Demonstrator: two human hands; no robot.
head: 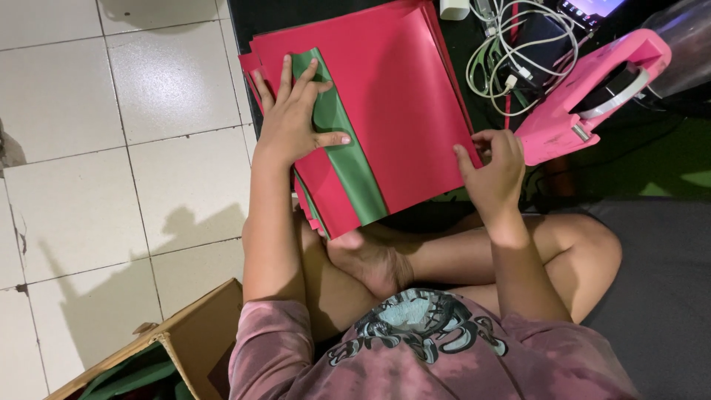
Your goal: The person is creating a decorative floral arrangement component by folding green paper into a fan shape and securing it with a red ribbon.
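Crossed legs [444, 255] support a stack of red paper [400, 104]. Left hand [292, 118], fingers spread flat, presses a green sheet [348, 155]. Right hand [492, 167] pinches the stack's 3 o'clock edge. Pink tool [585, 96] lies at 2 o'clock.

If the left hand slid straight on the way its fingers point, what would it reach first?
The left hand lies flat on the green sheet, fingers aimed at the stack's far edge. It would likely cross the red paper stack first, then the dark surface beyond; depth there is unclear.
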